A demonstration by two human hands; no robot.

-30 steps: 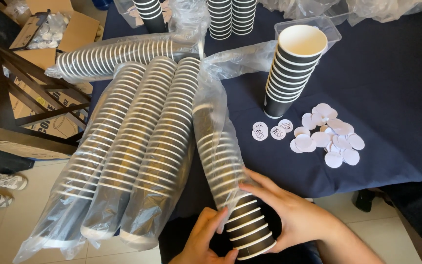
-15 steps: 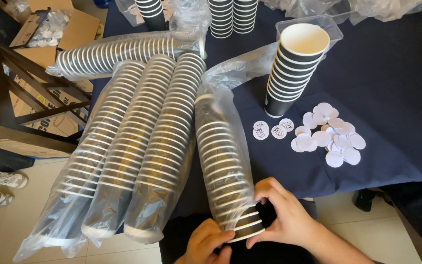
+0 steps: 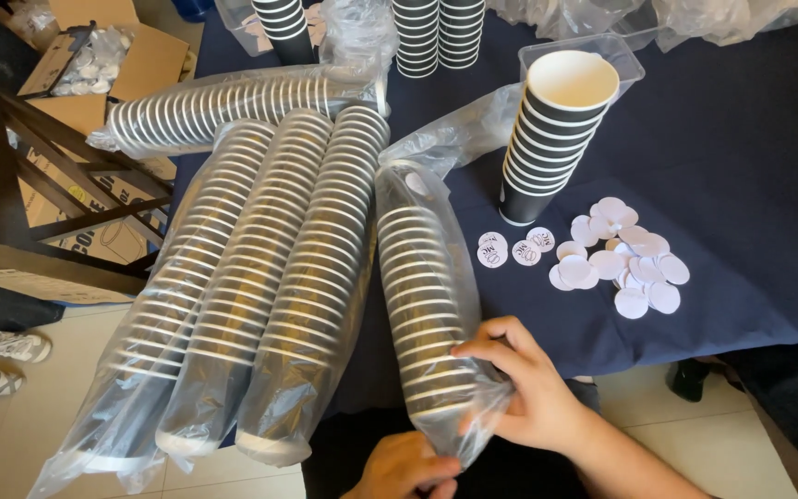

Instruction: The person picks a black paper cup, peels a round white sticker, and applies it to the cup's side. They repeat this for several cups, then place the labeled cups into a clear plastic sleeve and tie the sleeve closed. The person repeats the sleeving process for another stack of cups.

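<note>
Right hand [image 3: 533,393] clasped around near end of bagged cup sleeve [image 3: 427,296], fingers [image 3: 491,346] wrapped over plastic. Left hand [image 3: 404,467] at near edge, pinching bag's loose tail below sleeve end. Sleeve lies on dark blue table [image 3: 741,166], slanting away from grip toward far left. Three more bagged sleeves [image 3: 251,277] just left. Open cup stack [image 3: 547,139] and white round stickers [image 3: 616,259] to right, well apart from hands.

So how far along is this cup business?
Some cups are already out: an upright stack stands on the dark tablecloth beside loose white round stickers. In hand: the right hand and left hand grip the end of one bagged sleeve of cups. Left: three more bagged sleeves lie alongside.
</note>
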